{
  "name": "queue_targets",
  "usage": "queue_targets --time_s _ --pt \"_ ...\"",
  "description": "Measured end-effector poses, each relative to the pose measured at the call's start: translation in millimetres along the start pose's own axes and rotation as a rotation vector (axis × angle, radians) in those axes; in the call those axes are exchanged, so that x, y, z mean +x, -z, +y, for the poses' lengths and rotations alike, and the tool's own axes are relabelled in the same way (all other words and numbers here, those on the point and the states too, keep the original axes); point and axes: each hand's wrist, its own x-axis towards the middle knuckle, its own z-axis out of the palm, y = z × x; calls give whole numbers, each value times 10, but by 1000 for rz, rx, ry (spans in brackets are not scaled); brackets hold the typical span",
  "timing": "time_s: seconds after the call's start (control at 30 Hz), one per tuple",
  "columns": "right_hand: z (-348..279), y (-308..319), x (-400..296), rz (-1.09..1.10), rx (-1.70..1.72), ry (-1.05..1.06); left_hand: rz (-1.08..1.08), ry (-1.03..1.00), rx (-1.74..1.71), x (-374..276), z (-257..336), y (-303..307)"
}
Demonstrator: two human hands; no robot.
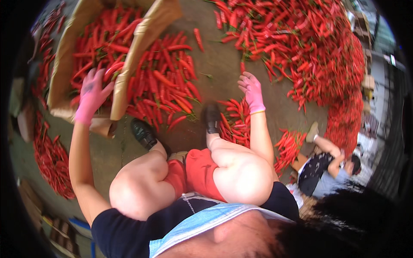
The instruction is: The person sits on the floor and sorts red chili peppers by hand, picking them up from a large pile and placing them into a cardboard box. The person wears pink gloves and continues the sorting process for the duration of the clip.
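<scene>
My left hand (pixel 91 95), in a pink glove, is at the near end of an open cardboard box (pixel 132 54), over the red chili peppers (pixel 106 38) inside. Its fingers are spread, and I cannot tell if they touch the peppers. The gloved right hand (pixel 251 91) hovers above the floor to the right, fingers loosely bent and apart, with nothing seen in it. A layer of red chili peppers (pixel 158 77) lies on the floor against the box's right side. Between my right shoe and right forearm is a smaller pile of peppers (pixel 237 122).
A large heap of red peppers (pixel 309 42) spreads across the upper right. Another pepper pile (pixel 53 161) lies at the left. A co-worker (pixel 326 171) sits low at the right beside a small pepper pile (pixel 288 146). My black shoes (pixel 144 133) rest on the floor between piles.
</scene>
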Motion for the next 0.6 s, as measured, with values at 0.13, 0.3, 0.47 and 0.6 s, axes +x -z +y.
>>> queue_targets --time_s 0.13,0.3,0.47,0.6 --pt "196 251 177 296 -196 95 -185 83 -752 -207 137 202" --pt "472 259 768 419 -966 193 171 -96 -300 -100 684 -8" --pt "-128 -597 470 -497 -167 -160 306 53 -301 -125 942 -316" --pt "-357 -713 749 -104 -745 565 287 70 -308 -118 920 -382"
